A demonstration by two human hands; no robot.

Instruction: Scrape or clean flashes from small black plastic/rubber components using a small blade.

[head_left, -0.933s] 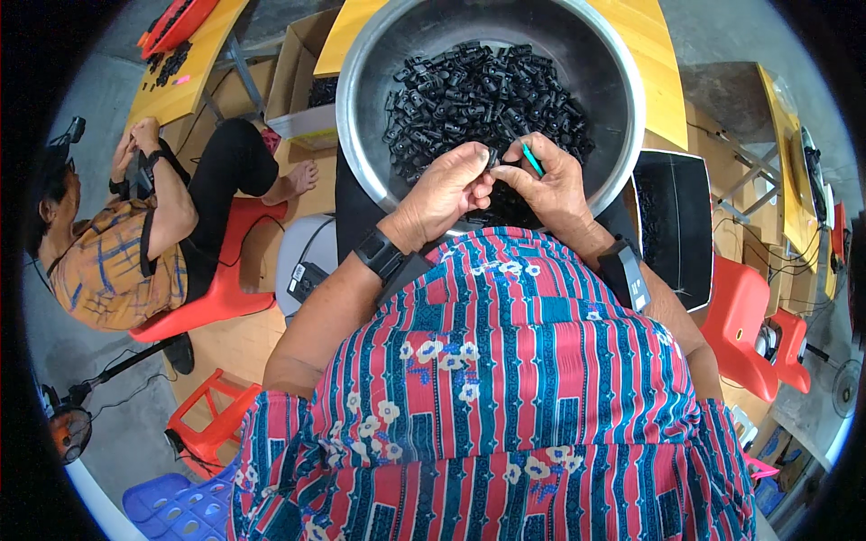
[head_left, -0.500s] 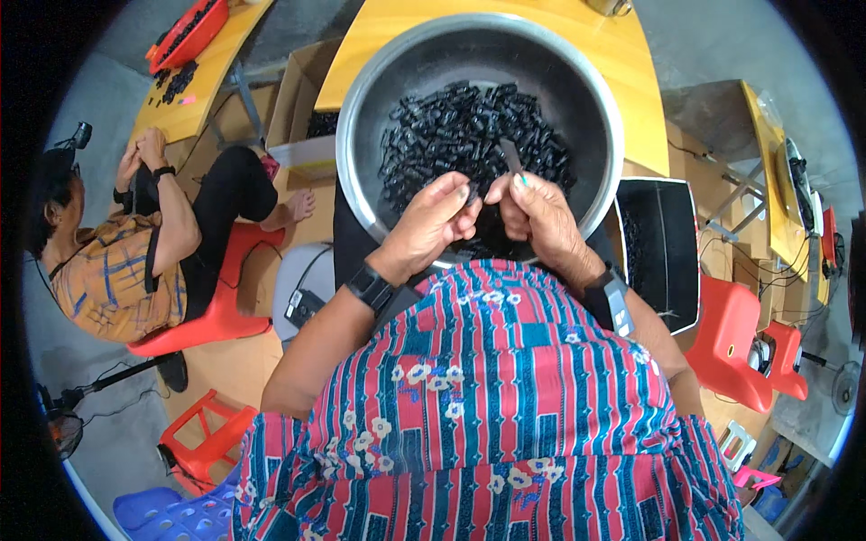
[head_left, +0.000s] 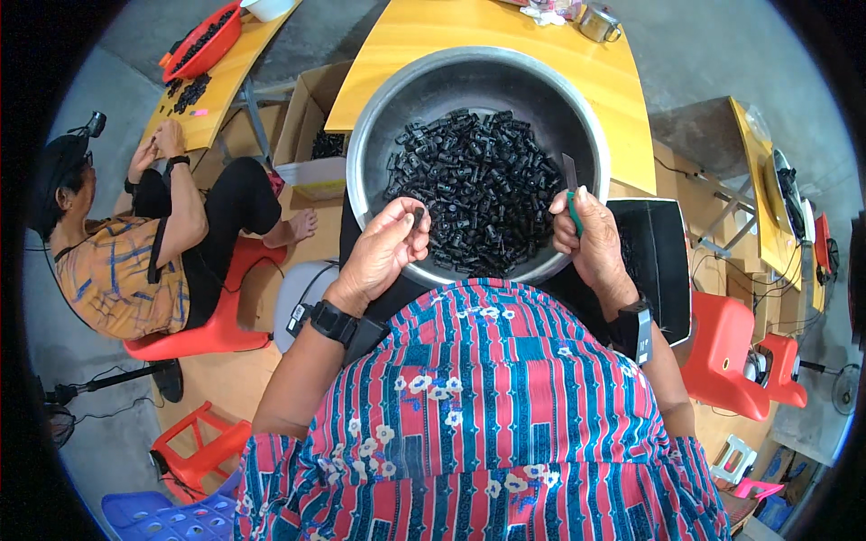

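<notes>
A large metal basin in front of me holds a heap of small black plastic parts. My left hand is over the basin's near left rim, its thumb and fingers pinching one small black plastic part. At the right rim, my right hand grips a knife by its green handle. The knife's thin blade points up and away from me, over the inside of the basin. The two hands are well apart.
The basin rests against a yellow table with a metal cup. A black-lined box stands to the right, a cardboard box to the left. A co-worker sits at the left beside another table. Red stools stand at right.
My hands have moved apart, the left one leftward with a black part and the right one rightward with the knife. The basin sits slightly lower in view.
</notes>
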